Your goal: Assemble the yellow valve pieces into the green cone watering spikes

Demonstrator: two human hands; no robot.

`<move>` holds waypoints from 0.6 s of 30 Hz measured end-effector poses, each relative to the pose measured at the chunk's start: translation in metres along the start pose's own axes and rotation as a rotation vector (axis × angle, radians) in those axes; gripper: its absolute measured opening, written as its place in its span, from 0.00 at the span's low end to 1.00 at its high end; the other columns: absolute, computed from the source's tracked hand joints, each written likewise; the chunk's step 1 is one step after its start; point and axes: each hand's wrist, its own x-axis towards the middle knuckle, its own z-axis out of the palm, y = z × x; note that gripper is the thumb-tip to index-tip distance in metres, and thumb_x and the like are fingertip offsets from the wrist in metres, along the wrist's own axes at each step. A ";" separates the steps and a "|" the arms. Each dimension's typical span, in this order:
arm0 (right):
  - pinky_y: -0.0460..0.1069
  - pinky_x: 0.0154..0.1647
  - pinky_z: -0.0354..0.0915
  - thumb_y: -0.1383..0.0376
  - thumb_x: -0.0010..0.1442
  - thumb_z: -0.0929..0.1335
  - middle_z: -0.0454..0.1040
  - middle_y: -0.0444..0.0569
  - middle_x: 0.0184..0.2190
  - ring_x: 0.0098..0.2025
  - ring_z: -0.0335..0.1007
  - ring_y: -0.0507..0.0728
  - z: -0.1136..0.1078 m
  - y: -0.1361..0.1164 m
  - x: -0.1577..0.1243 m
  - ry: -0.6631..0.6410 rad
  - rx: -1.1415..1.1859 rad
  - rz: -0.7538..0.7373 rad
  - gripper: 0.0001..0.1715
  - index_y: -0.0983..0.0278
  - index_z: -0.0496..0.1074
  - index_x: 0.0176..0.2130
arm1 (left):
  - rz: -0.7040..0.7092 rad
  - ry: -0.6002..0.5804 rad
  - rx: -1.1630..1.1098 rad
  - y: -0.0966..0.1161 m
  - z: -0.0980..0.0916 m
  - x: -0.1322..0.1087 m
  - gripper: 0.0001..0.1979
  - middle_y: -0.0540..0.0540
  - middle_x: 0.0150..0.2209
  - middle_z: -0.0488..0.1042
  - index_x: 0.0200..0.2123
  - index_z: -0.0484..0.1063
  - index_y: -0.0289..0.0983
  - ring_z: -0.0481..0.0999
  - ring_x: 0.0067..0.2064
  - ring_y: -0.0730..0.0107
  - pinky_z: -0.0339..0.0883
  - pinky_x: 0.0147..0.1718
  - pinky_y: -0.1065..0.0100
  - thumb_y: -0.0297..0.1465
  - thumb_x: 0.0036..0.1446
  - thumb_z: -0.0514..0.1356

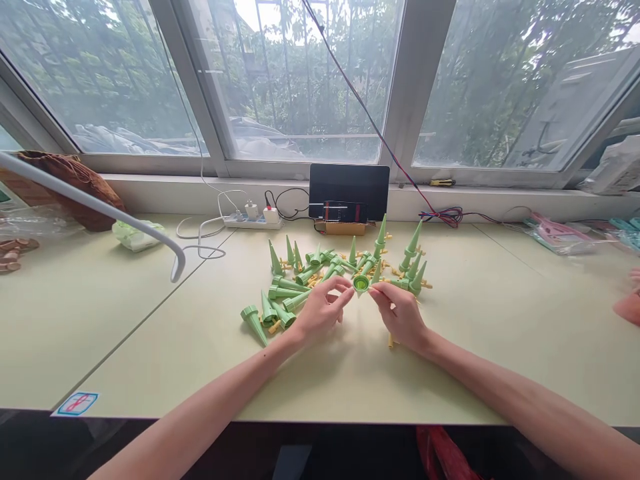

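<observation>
A green plastic watering spike is between my two hands, its round open end facing me. My left hand is closed, with thumb and forefinger at the spike's left rim. From the other side, my right hand pinches at its right edge; any small part under those fingertips is hidden. Loose green spikes lie in a pile to the left and behind my hands. Several upright spikes with yellow valves stand at the back right. A small yellow valve lies below my right hand.
At the back, a dark tablet and a phone lean near a power strip. A white curved bar crosses the left side. Another person's hand shows at the right edge, near plastic bags.
</observation>
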 end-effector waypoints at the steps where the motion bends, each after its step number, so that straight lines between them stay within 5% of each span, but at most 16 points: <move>1: 0.46 0.27 0.57 0.61 0.69 0.60 0.66 0.44 0.24 0.24 0.57 0.51 0.000 0.000 0.000 -0.001 -0.003 -0.010 0.15 0.63 0.68 0.32 | -0.034 -0.014 -0.034 0.000 -0.001 0.001 0.21 0.50 0.28 0.71 0.36 0.72 0.34 0.66 0.17 0.81 0.59 0.14 0.76 0.48 0.59 0.57; 4: 0.46 0.29 0.58 0.63 0.69 0.60 0.68 0.46 0.26 0.26 0.59 0.51 0.000 0.001 0.000 -0.057 -0.009 -0.087 0.13 0.63 0.69 0.35 | -0.156 -0.117 -0.133 0.001 -0.004 0.004 0.30 0.48 0.21 0.68 0.25 0.71 0.31 0.65 0.16 0.79 0.56 0.13 0.76 0.53 0.60 0.51; 7: 0.46 0.28 0.57 0.63 0.69 0.60 0.66 0.45 0.26 0.26 0.59 0.51 0.000 0.002 -0.002 -0.130 -0.026 -0.145 0.13 0.62 0.70 0.37 | -0.243 -0.209 -0.214 0.002 -0.004 0.004 0.33 0.45 0.22 0.71 0.24 0.72 0.30 0.66 0.17 0.79 0.54 0.13 0.76 0.55 0.59 0.50; 18: 0.46 0.28 0.57 0.65 0.69 0.59 0.67 0.44 0.24 0.25 0.60 0.51 -0.004 -0.002 0.002 -0.155 0.038 -0.129 0.14 0.63 0.68 0.33 | -0.194 -0.280 -0.224 0.004 -0.006 -0.001 0.28 0.45 0.27 0.72 0.28 0.73 0.31 0.65 0.19 0.79 0.56 0.16 0.76 0.52 0.60 0.53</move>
